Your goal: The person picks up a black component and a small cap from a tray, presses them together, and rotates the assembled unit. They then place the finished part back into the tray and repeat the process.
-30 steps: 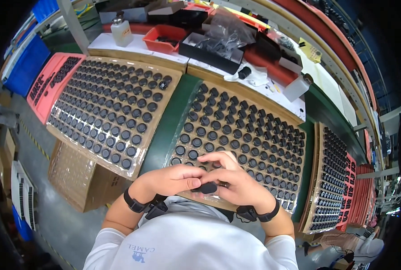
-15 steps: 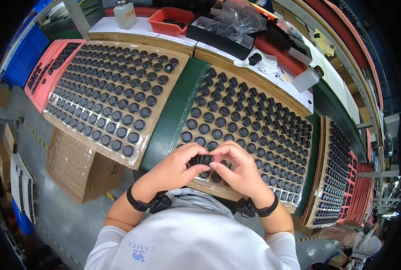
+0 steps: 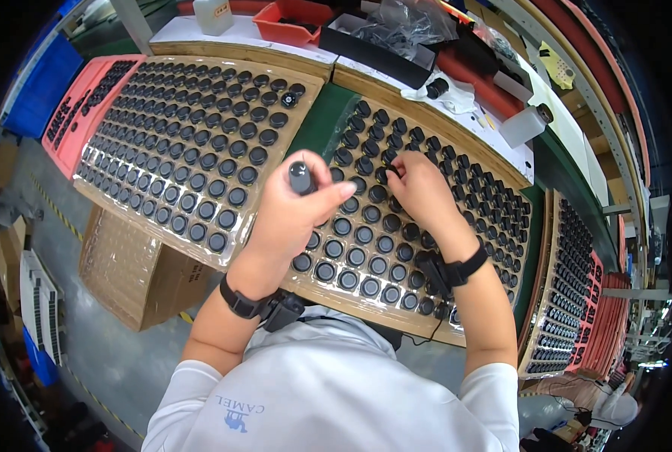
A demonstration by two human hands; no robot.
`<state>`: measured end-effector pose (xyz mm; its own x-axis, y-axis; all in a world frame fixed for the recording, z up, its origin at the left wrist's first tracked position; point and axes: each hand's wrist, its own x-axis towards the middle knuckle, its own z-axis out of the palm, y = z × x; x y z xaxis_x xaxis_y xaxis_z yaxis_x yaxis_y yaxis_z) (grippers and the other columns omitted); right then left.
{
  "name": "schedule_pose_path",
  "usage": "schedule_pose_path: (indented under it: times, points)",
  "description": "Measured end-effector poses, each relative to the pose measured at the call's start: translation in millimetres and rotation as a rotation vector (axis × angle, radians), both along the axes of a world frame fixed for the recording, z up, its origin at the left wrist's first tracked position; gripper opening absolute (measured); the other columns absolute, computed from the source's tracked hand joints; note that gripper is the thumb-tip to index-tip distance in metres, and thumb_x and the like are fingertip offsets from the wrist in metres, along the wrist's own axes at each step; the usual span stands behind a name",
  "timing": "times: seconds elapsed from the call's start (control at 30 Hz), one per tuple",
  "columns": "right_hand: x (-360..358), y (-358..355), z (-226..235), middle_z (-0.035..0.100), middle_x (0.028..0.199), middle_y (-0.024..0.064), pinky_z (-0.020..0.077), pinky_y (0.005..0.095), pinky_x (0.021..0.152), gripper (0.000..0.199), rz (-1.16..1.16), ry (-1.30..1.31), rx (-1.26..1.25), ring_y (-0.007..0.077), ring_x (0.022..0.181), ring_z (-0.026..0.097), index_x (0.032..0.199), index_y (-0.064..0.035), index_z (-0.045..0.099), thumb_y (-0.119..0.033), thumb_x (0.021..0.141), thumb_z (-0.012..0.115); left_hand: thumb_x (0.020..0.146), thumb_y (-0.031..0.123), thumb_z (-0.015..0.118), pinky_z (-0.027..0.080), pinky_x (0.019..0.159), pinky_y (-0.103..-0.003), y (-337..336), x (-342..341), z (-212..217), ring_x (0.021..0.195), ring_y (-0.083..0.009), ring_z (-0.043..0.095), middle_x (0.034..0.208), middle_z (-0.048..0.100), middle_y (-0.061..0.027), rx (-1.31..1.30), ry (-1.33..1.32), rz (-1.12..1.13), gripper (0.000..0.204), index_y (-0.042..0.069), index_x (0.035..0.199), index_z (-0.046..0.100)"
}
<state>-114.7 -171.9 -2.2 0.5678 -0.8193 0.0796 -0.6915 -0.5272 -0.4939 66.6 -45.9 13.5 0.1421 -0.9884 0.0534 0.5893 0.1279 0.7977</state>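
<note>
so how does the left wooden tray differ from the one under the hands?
The left tray is uncovered, while the middle tray lies partly under both hands. The left tray overhangs a cardboard box; the middle tray sits before the person's chest. Both are wooden, packed with rows of round black caps.

A factory assembly line is showing here: wooden trays [image 3: 200, 248] of black caps [image 3: 238, 175] are covering the bench [image 3: 313, 124], parts bins [image 3: 290, 19] behind.
</note>
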Motion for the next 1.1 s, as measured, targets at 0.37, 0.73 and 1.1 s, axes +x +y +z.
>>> schedule_pose_path:
  times: [0.37,0.73,1.1]
  points:
    - [-5,15,19,0.056,0.087,0.0109,0.0457,0.0265,0.067,0.016,-0.142,-0.369,0.221,0.0191,0.077,0.056,0.094,0.0004,0.058,-0.008,0.081,0.061,0.08,0.001,0.064,0.036,0.047,-0.017,-54,-25,11,0.054,-0.0047,0.048,0.069,0.054,0.0002,0.005,-0.299,0.1,0.01,0.0,0.088,0.057]
    - [-26,48,19,0.051,0.098,0.0097,0.0426,0.0244,0.07,0.023,0.102,-0.682,-0.023,0.0143,0.081,0.05,0.103,-0.0004,0.053,-0.006,0.083,0.06,0.078,0.006,0.069,0.041,0.059,-0.018,-49,-29,-8,0.067,-0.0035,0.051,0.082,0.062,-0.0017,-0.162,-0.56,-0.148,0.027,0.001,0.104,0.063]
    - [-31,53,17,0.053,0.094,0.0074,0.0435,0.0266,0.073,0.024,0.051,-1.244,0.627,0.0152,0.078,0.052,0.106,0.001,0.054,-0.014,0.087,0.058,0.077,0.008,0.069,0.044,0.067,-0.021,-42,-28,2,0.074,-0.0066,0.055,0.089,0.063,-0.005,0.012,-0.204,-0.333,0.032,-0.002,0.106,0.061]
